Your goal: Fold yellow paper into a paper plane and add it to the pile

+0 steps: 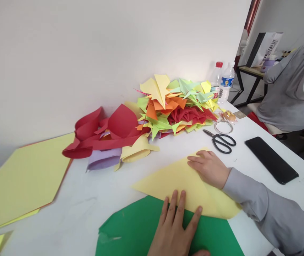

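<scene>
A pale yellow sheet of paper (175,177), folded over into a pointed shape, lies partly on a green sheet (130,227) on the table. My left hand (174,227) lies palm down with fingers spread. Its fingertips press the lower edge of the yellow paper, and its palm is over the green sheet. My right hand (209,167), in a grey sleeve, rests on the upper right part of the yellow paper. Its fingers stretch left along the upper edge. Black-handled scissors (221,140) lie just beyond my right hand.
Folded paper planes (175,110) are heaped by the wall, beside rolled red paper pieces (101,131). Large yellow sheets (32,174) lie at left. A tape roll (223,127), a black phone (271,160) and bottles (226,83) are at right. Another person (296,85) sits beyond.
</scene>
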`<action>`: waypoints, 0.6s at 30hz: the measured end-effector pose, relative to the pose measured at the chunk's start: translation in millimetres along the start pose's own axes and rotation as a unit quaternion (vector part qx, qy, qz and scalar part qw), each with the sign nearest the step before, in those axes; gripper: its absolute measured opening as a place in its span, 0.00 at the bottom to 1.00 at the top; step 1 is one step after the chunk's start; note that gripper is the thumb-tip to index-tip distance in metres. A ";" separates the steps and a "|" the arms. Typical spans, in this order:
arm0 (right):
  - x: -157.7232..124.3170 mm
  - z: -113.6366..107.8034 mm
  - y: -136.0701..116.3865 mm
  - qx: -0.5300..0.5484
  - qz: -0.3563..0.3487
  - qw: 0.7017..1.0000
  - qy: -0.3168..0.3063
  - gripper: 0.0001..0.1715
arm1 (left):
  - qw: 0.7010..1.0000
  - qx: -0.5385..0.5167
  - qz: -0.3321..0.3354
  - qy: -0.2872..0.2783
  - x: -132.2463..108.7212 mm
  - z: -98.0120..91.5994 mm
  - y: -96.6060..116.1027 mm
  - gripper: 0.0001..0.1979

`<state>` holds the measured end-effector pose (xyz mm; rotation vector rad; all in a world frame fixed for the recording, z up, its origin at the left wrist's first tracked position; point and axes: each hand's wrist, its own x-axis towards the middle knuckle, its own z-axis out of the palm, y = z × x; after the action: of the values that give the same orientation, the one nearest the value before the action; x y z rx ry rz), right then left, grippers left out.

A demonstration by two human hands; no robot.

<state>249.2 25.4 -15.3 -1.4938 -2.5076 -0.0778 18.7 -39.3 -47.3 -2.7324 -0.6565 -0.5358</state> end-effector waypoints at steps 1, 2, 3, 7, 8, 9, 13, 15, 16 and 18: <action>0.0 0.0 0.1 0.001 0.000 1.000 0.000 0.19 | 1.000 -0.007 -0.003 -0.001 1.1 -1.1 0.7 0.47; 0.0 0.0 0.2 0.002 0.001 1.000 -0.001 0.19 | 1.000 -0.015 -0.007 -0.003 2.2 -2.3 1.4 0.47; 0.0 0.0 0.2 0.004 0.001 1.000 -0.002 0.19 | 1.000 -0.021 -0.010 -0.005 3.4 -3.5 2.1 0.46; 0.2 -0.1 0.0 0.006 0.002 1.000 -0.008 0.20 | 0.999 -0.023 -0.021 -0.009 6.8 -5.4 6.7 0.44; 0.3 -0.1 -0.1 0.006 0.003 1.000 -0.010 0.20 | 1.000 -0.021 -0.018 -0.009 7.2 -4.6 8.6 0.44; 0.3 -0.2 -0.1 0.007 0.003 1.000 -0.012 0.20 | 1.000 -0.019 -0.011 -0.009 7.6 -3.4 10.8 0.43; 0.4 -0.4 0.2 0.010 0.004 1.000 -0.022 0.20 | 1.000 -0.020 0.020 0.011 11.3 1.7 20.3 0.43; 0.3 -0.2 0.5 0.011 0.003 1.000 -0.026 0.20 | 0.999 -0.024 0.016 0.020 14.6 1.6 23.6 0.43; 0.2 -0.1 0.6 0.012 0.003 1.000 -0.027 0.20 | 0.999 -0.026 0.013 0.022 16.2 0.8 24.6 0.43; 0.1 0.0 0.6 0.014 0.003 1.000 -0.027 0.21 | 0.999 -0.027 0.009 0.023 18.9 -1.5 25.7 0.40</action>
<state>249.6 25.8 -15.3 -1.5129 -2.5353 -0.0024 46.3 -54.7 -42.8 -2.7643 -0.6149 -0.6179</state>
